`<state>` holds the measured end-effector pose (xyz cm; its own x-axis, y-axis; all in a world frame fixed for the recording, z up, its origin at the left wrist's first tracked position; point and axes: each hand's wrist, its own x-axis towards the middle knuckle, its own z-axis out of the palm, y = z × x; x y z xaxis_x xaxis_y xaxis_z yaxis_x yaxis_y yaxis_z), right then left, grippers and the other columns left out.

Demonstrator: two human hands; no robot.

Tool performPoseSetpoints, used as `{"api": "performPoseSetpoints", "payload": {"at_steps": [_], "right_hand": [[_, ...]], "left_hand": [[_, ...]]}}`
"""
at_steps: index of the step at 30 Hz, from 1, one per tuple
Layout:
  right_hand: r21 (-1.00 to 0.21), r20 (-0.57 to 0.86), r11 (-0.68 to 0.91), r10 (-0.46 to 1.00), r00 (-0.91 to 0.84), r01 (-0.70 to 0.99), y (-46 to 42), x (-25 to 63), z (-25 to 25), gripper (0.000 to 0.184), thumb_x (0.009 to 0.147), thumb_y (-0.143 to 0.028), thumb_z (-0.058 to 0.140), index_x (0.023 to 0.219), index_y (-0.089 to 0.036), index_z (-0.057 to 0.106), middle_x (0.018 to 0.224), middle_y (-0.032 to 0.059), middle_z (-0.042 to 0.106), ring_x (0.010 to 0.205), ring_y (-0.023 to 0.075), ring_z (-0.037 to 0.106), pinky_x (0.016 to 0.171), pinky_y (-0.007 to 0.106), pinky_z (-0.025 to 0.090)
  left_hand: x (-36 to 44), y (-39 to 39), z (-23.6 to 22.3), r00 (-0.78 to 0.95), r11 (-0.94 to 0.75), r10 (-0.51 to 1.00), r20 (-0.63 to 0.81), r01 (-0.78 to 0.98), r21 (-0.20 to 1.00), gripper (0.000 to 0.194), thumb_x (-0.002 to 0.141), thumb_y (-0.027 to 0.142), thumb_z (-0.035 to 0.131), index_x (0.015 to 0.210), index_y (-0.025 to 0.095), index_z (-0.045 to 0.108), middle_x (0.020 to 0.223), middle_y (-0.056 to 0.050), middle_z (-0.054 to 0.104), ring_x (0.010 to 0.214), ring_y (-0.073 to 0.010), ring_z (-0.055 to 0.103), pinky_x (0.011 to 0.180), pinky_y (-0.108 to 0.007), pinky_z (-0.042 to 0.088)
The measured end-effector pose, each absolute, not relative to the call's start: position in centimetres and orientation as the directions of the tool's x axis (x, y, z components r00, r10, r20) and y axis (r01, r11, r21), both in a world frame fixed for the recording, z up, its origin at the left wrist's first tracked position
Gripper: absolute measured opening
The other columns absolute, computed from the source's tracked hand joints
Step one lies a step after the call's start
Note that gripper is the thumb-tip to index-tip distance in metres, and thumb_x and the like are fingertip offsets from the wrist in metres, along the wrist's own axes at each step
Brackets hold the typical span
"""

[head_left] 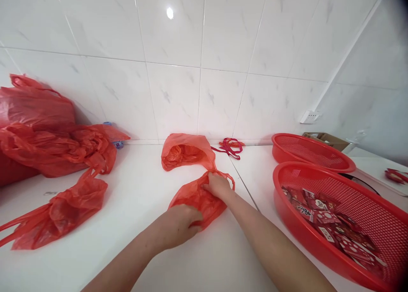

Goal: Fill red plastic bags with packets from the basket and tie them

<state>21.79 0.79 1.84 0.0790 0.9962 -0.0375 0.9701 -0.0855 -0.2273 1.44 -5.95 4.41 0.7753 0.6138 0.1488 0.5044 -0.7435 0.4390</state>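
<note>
A thin red plastic bag (pixel 208 202) lies crumpled on the white tabletop in front of me, between my hands. My left hand (pixel 181 225) is closed on its near left side, with the fingertips partly hidden in the folds. Farther up, my right hand (pixel 219 185) grips the same bag near its upper end, close to a loop handle. Just behind, touching it or joined to it, another red plastic bag (pixel 193 141) spreads toward the wall with bunched plastic inside. I cannot tell whether the two pieces are attached.
On the right, a red plastic basket (pixel 298 232) holds several small red packets (pixel 328 217), with a second red basket (pixel 314 151) behind. A dark pink ribbon (pixel 231 147) lies by the tiled wall. Full red bags (pixel 38 109) and a loose red bag (pixel 68 211) occupy the left.
</note>
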Motion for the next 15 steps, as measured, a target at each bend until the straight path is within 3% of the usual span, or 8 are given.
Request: {"api": "performPoseSetpoints", "payload": {"at_steps": [2, 5, 7, 11, 15], "right_hand": [[-0.224, -0.026, -0.053, 0.998, 0.048, 0.973, 0.5, 21.6, 2.2, 0.035, 0.079, -0.040, 0.057, 0.103, -0.015, 0.059, 0.102, 0.0129, 0.066, 0.095, 0.0263, 0.062, 0.071, 0.032, 0.044], [-0.223, 0.021, 0.014, 1.000, -0.010, 0.975, -0.6, 21.0, 3.0, 0.029, 0.083, -0.033, 0.053, 0.106, -0.015, 0.059, 0.100, 0.0116, 0.067, 0.094, 0.0242, 0.062, 0.074, 0.031, 0.044], [-0.217, 0.104, 0.084, 0.993, -0.062, 0.973, -2.2, 20.5, 3.9, 0.031, 0.086, -0.028, 0.050, 0.115, -0.017, 0.056, 0.107, 0.0099, 0.064, 0.100, 0.0226, 0.059, 0.080, 0.031, 0.044], [-0.230, 0.378, 0.279, 0.908, -0.179, 0.932, -7.3, 21.0, 6.8, 0.034, 0.088, -0.025, 0.048, 0.121, -0.022, 0.054, 0.114, 0.0061, 0.061, 0.105, 0.0188, 0.056, 0.087, 0.031, 0.045], [-0.252, 0.501, 0.200, 0.864, -0.049, 0.947, -13.6, 25.6, 10.5, 0.032, 0.088, -0.034, 0.048, 0.119, -0.028, 0.054, 0.122, 0.0023, 0.058, 0.110, 0.0186, 0.055, 0.092, 0.033, 0.045]], "left_hand": [[1.2, -5.5, 5.2, 0.689, -0.754, 0.654, 0.312, 0.558, 0.348, 0.017, 0.080, 0.021, 0.049, 0.087, 0.025, 0.064, 0.093, -0.002, 0.065, 0.080, -0.0195, 0.061, 0.067, -0.032, 0.049], [0.7, -4.1, 4.6, 0.424, -0.633, 0.722, 0.547, 0.723, 0.275, 0.029, 0.079, 0.026, 0.055, 0.107, 0.027, 0.061, 0.133, -0.009, 0.047, 0.121, -0.0321, 0.044, 0.093, -0.048, 0.042], [0.2, -3.1, 3.3, 0.291, -0.513, 0.812, 0.506, 0.768, 0.383, 0.034, 0.077, 0.028, 0.058, 0.111, 0.027, 0.059, 0.138, -0.010, 0.040, 0.122, -0.0335, 0.043, 0.089, -0.046, 0.045], [-0.8, -2.1, 1.4, 0.172, -0.337, 0.935, 0.309, 0.697, 0.633, 0.040, 0.082, 0.030, 0.046, 0.121, 0.031, 0.051, 0.128, -0.005, 0.048, 0.096, -0.0209, 0.060, 0.076, -0.035, 0.051], [-1.2, -2.1, 1.3, 0.101, -0.305, 0.944, 0.314, 0.630, 0.714, 0.044, 0.082, 0.035, 0.046, 0.126, 0.032, 0.048, 0.124, -0.004, 0.051, 0.100, -0.0206, 0.057, 0.079, -0.032, 0.049]]}}
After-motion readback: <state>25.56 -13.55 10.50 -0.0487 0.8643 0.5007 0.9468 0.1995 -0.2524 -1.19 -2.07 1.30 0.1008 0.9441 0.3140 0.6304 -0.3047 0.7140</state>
